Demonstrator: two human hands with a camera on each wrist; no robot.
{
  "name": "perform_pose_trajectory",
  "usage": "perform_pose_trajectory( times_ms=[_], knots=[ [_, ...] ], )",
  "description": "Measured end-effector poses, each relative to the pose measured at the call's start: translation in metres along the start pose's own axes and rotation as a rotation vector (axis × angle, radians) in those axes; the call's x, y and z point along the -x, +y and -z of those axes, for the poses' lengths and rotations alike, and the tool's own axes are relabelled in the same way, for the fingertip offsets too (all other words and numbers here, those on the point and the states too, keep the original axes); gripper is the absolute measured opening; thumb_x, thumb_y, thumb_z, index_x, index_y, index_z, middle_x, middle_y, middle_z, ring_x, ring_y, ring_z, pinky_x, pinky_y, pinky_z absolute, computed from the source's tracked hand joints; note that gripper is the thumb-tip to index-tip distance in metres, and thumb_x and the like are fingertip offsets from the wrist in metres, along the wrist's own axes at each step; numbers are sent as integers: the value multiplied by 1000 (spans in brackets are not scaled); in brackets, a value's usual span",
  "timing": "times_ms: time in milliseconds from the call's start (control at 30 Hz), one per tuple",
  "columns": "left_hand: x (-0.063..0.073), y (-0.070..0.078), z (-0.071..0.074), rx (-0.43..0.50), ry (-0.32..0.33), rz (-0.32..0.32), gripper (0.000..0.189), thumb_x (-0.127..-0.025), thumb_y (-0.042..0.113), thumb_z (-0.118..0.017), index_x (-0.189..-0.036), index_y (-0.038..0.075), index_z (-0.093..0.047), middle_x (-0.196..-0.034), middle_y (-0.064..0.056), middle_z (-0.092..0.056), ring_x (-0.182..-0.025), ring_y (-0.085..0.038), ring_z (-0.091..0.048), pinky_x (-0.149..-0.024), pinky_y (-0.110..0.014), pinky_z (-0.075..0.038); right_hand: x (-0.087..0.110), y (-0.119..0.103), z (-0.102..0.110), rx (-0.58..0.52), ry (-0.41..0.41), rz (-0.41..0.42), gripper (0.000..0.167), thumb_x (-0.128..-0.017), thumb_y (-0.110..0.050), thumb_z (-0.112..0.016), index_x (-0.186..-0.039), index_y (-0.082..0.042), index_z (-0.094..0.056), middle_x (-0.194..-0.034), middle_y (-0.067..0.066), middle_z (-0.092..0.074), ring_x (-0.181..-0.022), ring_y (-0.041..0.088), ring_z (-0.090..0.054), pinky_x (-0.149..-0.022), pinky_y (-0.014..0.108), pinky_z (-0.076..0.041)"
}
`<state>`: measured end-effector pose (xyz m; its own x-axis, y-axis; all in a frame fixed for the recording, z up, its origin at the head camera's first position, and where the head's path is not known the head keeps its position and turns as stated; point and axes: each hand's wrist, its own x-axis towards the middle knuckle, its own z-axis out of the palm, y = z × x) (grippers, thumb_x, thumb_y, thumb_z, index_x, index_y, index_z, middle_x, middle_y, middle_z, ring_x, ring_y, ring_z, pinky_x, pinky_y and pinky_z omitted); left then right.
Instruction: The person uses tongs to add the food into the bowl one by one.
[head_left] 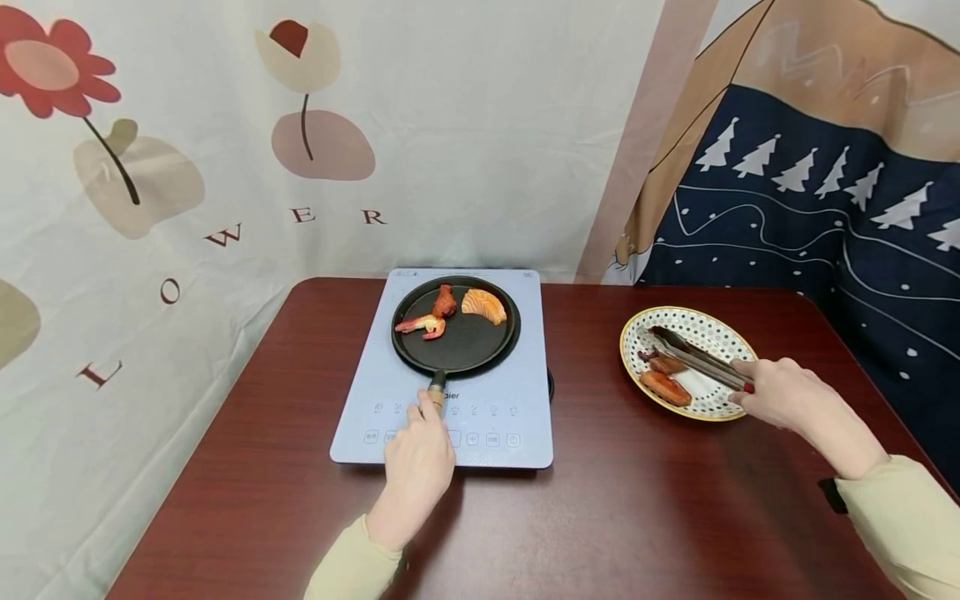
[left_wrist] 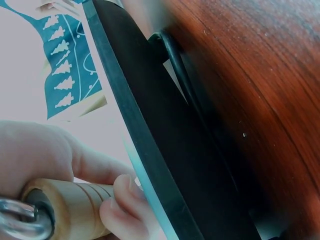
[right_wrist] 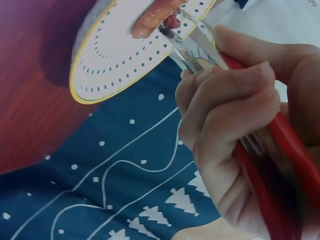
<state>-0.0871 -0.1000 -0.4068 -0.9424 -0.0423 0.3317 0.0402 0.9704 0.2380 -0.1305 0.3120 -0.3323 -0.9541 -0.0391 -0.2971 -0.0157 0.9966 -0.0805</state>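
My left hand (head_left: pixel 422 454) grips the wooden handle (left_wrist: pixel 75 202) of a black frying pan (head_left: pixel 468 354), which rests on the pale blue induction cooker (head_left: pixel 525 383). In the pan lie a shrimp (head_left: pixel 432 326), a small reddish-brown drumstick (head_left: pixel 445 302) and an orange, white-striped salmon piece (head_left: pixel 483 306). Over at the right, my right hand (head_left: pixel 795 396) holds red-handled metal tongs (head_left: pixel 708 364) above a dotted, yellow-rimmed plate (head_left: pixel 708 410). A browned chicken wing (head_left: pixel 665 388) lies on the plate. Another brown piece (head_left: pixel 666 364) is by the tong tips; whether they pinch it, I cannot tell.
Both cooker and plate stand on a dark red-brown wooden table (head_left: pixel 600 500). A black cord (left_wrist: pixel 175 62) shows beside the cooker. Behind the table hang a white flower-print cloth (head_left: pixel 480 125) and a navy cloth (head_left: pixel 750 217) with white trees.
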Motion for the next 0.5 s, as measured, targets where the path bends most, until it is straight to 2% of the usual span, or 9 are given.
perform_pose_trajectory(
  times_ms=[133, 333, 500],
  knots=[
    [0, 0, -1, -2, 0, -3, 48, -86, 10, -63, -125, -14, -48, -87, -25, -60, -49, -33, -58, -41, -42, -46, 0, -4, 1, 16, 40, 11, 55, -82, -20, -66, -129, 5, -53, -87, 23, -61, -63, 25, -48, -51, 34, -38],
    [1, -1, -1, -8, 15, -11, 49, -85, 10, -64, -124, -14, -48, -86, -24, -60, -49, -33, -58, -41, -41, -46, 4, -6, -3, 16, 91, 28, 51, -81, -16, -65, -128, 3, -55, -74, 16, -56, -58, 22, -43, -48, 31, -34],
    [1, -1, -1, 1, 14, -9, 48, -85, 10, -64, -124, -14, -48, -86, -24, -60, -49, -33, -58, -41, -41, -46, 5, -4, -5, 11, 110, 36, 50, -81, -15, -64, -127, 4, -56, -70, 11, -51, -57, 21, -42, -47, 30, -33]
  ],
)
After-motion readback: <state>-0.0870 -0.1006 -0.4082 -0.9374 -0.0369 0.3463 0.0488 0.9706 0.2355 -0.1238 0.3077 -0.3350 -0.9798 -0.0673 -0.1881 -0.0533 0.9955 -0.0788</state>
